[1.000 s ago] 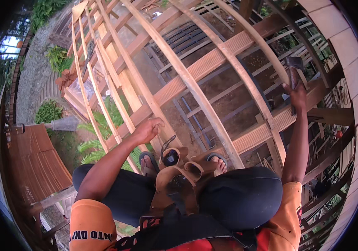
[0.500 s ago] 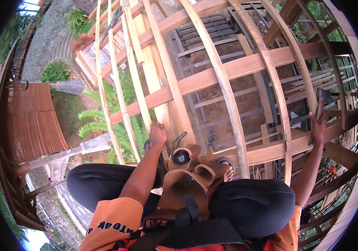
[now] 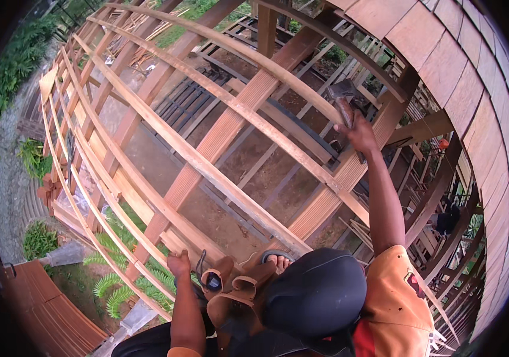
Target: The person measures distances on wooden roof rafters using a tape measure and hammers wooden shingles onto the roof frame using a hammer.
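My right hand [image 3: 355, 134] is wrapped round the handle of a hammer with a dark metal head [image 3: 341, 90], beside a curved wooden batten [image 3: 302, 95] over a broad grooved beam [image 3: 314, 205]. My left hand [image 3: 178, 263] is closed at a thin batten [image 3: 150, 244] low in the view, apparently gripping it; its fingertips are partly hidden. Just right of it hangs a brown leather tool pouch [image 3: 228, 309] with a dark round item in it. My sandalled foot [image 3: 275, 262] rests on the framework beside the pouch, below my bent dark-clad knee [image 3: 317, 288].
Curved battens cross beams in an open roof frame, with dirt ground [image 3: 248, 214] and timber visible below. A shingled roof [image 3: 474, 119] rises at right. At lower left are a rusty sheet roof [image 3: 40, 303] and ferns [image 3: 112, 285]. Dark beams [image 3: 445, 196] fill the lower right.
The view has swung toward the shingled roof, shifting the frame across it. My left hand, raised with curled fingers a second ago, has come down to a batten. The hammer stays in my right hand.
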### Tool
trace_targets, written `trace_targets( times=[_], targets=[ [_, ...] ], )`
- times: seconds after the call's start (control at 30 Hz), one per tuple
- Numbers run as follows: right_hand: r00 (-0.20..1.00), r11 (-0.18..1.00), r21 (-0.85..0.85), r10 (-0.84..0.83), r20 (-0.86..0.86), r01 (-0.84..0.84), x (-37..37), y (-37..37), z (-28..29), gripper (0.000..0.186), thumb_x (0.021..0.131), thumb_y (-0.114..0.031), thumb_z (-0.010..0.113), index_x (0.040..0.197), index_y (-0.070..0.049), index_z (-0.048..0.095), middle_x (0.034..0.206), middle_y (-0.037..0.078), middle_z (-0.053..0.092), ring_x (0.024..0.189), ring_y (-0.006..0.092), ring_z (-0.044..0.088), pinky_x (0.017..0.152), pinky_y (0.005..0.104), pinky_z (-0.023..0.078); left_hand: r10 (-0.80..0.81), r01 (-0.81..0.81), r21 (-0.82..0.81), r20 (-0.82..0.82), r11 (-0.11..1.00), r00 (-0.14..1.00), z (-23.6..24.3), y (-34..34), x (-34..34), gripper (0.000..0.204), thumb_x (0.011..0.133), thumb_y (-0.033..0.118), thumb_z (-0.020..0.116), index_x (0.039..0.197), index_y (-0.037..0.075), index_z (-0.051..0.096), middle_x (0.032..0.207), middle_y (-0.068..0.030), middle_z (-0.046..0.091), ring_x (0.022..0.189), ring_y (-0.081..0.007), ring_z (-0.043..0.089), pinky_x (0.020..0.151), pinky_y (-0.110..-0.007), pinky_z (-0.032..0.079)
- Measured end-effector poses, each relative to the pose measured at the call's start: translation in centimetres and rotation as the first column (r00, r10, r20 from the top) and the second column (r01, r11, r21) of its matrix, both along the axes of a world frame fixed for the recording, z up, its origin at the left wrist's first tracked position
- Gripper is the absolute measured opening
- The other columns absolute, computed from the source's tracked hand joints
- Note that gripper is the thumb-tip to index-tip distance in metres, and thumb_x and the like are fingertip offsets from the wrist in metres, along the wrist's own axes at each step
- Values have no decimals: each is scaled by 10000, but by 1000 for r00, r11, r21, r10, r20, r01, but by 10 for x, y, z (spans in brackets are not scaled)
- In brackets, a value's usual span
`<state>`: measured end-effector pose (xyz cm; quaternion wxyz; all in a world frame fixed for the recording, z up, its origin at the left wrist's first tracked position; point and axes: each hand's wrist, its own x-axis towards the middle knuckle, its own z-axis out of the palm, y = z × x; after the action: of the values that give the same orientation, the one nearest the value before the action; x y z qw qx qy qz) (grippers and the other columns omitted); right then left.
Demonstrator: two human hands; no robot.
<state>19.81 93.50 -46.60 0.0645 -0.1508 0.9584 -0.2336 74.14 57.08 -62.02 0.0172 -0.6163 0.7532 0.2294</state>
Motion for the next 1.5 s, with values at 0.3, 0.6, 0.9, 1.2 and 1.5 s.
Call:
trace_targets(
  times=[0.3, 0.6, 0.9, 1.2, 1.5],
  targets=[
    [997, 997, -7, -79, 25, 80, 7, -4, 5, 678, 724, -438, 785, 1104, 52, 511, 922, 303, 647, 910, 433, 648, 806, 475, 497, 49, -264, -264, -615, 928, 787, 152, -71, -56, 202, 803, 170, 651, 774, -13, 572, 635, -87, 574, 513, -181, 513, 512, -340, 407],
    [991, 924, -381, -82, -104, 36, 70, -16, 57, 588, 785, -370, 759, 1158, 24, 533, 960, 180, 626, 840, 320, 628, 766, 428, 494, 708, 122, 730, -682, 672, 182, 246, -12, -188, 376, 882, 380, 688, 694, 166, 444, 484, 82, 231, 376, -50, 245, 349, -232, 206],
    [824, -34, -874, 351, 444, 485, 212, -109, 31, 489, 777, -247, 789, 1127, -47, 511, 1130, 118, 648, 671, 67, 510, 598, 217, 445, 883, 301, 953, -172, 37, 436, 178, 135, -257, 596, 840, 575, 648, 546, 176, 317, 463, 68, 194, 358, -77, 234, 351, -241, 221],
    [838, -8, -843, 114, 534, 539, 156, -52, 24, 233, 884, -200, 701, 988, -75, 534, 741, -34, 530, 580, 57, 466, 537, 207, 410, -4, 688, 550, -780, 472, 626, 233, 167, -234, 399, 1020, 330, 456, 869, -3, 616, 534, 1, 432, 435, -119, 407, 438, -276, 338],
    [803, -35, -815, 194, 563, 579, 144, -52, 42, 248, 878, -215, 714, 989, -78, 540, 737, -37, 523, 574, 32, 450, 503, 191, 387, -782, 886, -304, -616, 350, 98, 204, 149, -293, 404, 1026, 258, 381, 1277, -24, 524, 993, -255, 626, 1004, -423, 603, 837, -459, 465]
  ],
)
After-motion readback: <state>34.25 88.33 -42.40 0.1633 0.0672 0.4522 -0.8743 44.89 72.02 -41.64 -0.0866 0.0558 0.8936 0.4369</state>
